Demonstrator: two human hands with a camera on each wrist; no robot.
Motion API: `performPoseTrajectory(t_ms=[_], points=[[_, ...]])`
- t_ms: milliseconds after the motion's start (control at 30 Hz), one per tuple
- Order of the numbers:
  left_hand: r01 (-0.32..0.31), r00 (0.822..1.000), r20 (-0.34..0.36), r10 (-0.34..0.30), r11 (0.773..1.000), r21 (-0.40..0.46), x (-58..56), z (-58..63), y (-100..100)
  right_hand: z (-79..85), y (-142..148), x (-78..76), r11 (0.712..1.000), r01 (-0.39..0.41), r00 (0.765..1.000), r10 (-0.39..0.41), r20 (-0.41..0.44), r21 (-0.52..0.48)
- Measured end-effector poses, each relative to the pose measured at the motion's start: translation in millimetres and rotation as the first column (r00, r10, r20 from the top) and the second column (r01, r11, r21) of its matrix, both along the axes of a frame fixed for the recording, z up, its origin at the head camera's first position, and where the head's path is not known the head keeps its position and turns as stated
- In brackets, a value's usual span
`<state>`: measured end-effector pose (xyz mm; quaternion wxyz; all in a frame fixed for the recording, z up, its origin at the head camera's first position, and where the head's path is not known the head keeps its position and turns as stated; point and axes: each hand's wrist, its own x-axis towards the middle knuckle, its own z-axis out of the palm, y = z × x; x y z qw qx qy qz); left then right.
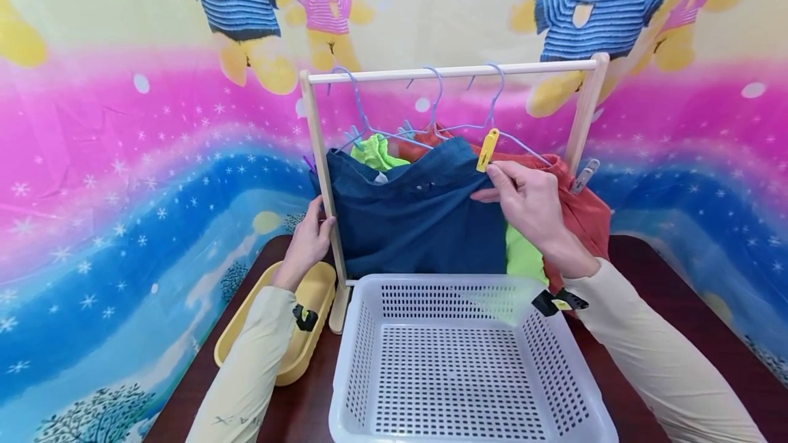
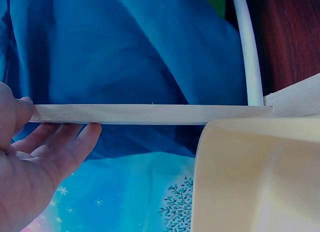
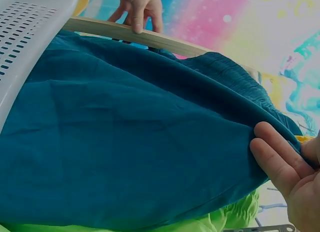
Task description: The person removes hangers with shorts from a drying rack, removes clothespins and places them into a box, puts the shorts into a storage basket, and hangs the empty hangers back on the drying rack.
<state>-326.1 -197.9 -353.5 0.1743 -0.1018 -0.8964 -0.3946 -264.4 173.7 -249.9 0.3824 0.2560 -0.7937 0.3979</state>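
Observation:
Dark blue pants [image 1: 425, 224] hang at the front of a small wooden rack, their waistband spread wide. A yellow clothespin [image 1: 488, 150] sits at the waistband's right corner, on a lilac hanger [image 1: 492, 104]. Just below the clothespin, my right hand [image 1: 529, 200] pinches the pants' edge; in the right wrist view two fingers [image 3: 280, 157] lie along the cloth, with the thumb opposite. My left hand [image 1: 308, 241] holds the rack's left post [image 1: 321, 156], thumb on one side and fingers [image 2: 75, 142] on the other. A purple clothespin [image 1: 310, 164] shows beside that post.
Lime green clothing [image 1: 523, 255] and red clothing [image 1: 585, 214] hang behind the pants, with a grey clothespin [image 1: 585, 176] on the red one. A white perforated basket [image 1: 351, 361] stands in front of the rack. Left of it is a yellow tray [image 1: 246, 313], partly under my left forearm.

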Motion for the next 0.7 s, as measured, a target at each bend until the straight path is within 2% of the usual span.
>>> performPoseTrajectory(t_ms=[167, 333, 467, 700], points=[[0.009, 1.000, 0.005, -0.009, 1.000, 0.003, 0.8, 0.7, -1, 6.6, 5, 4.1, 0.998, -0.006, 1.000, 0.005, -0.014, -0.056], [0.009, 1.000, 0.022, -0.009, 1.000, 0.011, 2.1, 1.3, -1, 12.1, 13, 9.3, 0.995, 0.006, 1.000, -0.005, 0.013, -0.097], [0.009, 0.999, 0.032, -0.010, 1.000, 0.022, 2.2, 1.3, -1, 13.4, 23, 12.6, 0.989, -0.003, 0.999, 0.010, 0.048, -0.149], [0.020, 0.999, 0.029, -0.021, 0.999, 0.031, 3.1, 2.1, 0, 11.8, 40, 19.3, 0.980, -0.007, 0.998, 0.019, 0.058, -0.199]])
